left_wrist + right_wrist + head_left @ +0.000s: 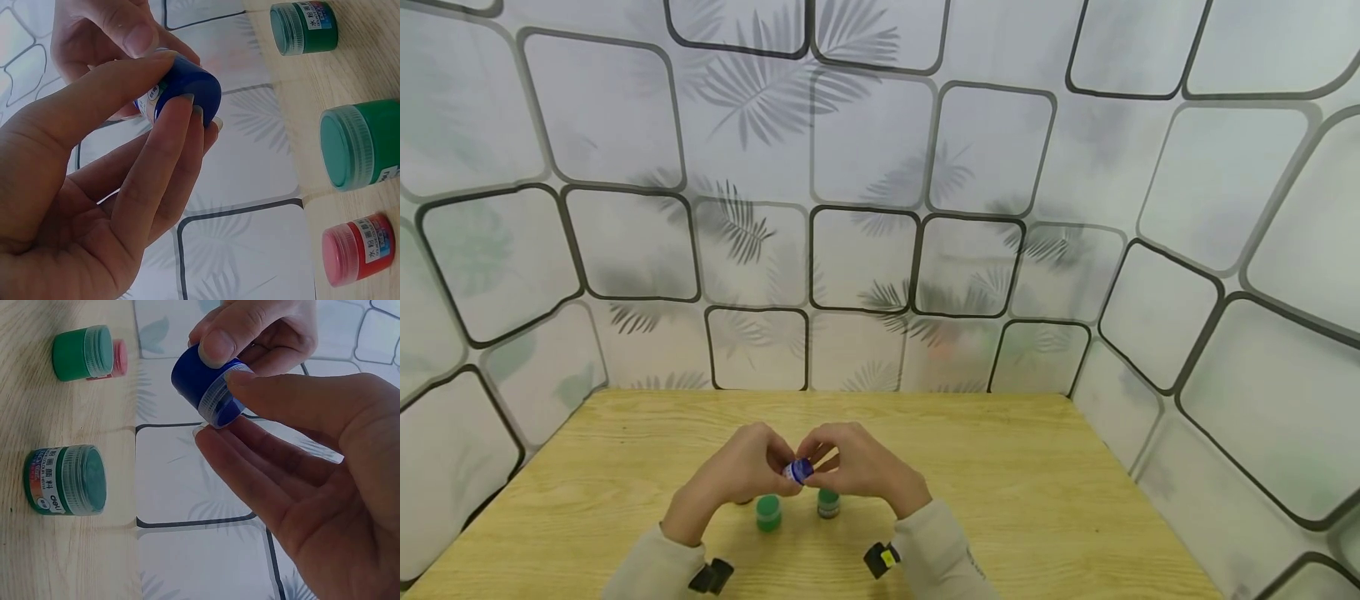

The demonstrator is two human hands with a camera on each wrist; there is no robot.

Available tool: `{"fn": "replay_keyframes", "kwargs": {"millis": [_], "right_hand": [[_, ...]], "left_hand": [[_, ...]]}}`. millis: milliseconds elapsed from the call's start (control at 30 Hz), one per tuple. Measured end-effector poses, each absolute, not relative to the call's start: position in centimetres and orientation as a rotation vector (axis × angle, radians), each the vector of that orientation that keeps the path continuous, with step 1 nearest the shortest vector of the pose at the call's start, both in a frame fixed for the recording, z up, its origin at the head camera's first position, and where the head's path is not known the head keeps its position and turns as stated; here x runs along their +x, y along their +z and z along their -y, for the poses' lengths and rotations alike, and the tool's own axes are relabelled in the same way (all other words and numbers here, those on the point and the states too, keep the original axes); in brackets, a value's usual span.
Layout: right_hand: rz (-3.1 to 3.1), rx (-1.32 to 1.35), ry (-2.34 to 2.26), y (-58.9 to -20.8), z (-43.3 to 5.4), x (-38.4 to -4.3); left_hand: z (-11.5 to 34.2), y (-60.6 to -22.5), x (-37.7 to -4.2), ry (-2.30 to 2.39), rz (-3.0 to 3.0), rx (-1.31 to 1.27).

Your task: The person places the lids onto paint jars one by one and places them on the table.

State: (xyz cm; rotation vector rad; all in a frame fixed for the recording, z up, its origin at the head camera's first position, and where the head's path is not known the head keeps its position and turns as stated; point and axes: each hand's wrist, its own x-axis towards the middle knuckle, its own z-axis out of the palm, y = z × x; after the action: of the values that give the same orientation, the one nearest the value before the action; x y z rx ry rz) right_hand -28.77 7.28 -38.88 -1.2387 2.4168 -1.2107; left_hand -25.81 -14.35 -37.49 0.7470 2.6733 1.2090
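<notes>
A small blue paint jar point(800, 471) with a clear ribbed lid is held in the air between both hands, tilted. My left hand point(751, 463) grips the blue body, thumb on one side and fingers on the other. My right hand point(867, 468) pinches the lid point(219, 400) between thumb and fingers. In the right wrist view the lid is on the jar, and blue shows through it. The jar's label point(150, 97) is partly covered by fingers in the left wrist view.
Below the hands, a bright green paint jar point(768, 512) and a darker green paint jar point(828, 503) stand on the wooden table point(1037, 500). A red paint jar point(359, 249) stands farther left, mostly hidden in the head view. Patterned curtain point(865, 258) surrounds the table.
</notes>
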Motion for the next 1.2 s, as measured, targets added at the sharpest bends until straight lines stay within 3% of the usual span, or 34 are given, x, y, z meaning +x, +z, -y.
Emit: {"fn": "replay_keyframes", "kwargs": {"millis": [1200], "right_hand": [[-2.435, -1.242, -1.219, -39.01, -7.31, -28.84]], "left_hand": [[14.32, -37.6, -25.88, 1.214, -2.68, 0.757]]}}
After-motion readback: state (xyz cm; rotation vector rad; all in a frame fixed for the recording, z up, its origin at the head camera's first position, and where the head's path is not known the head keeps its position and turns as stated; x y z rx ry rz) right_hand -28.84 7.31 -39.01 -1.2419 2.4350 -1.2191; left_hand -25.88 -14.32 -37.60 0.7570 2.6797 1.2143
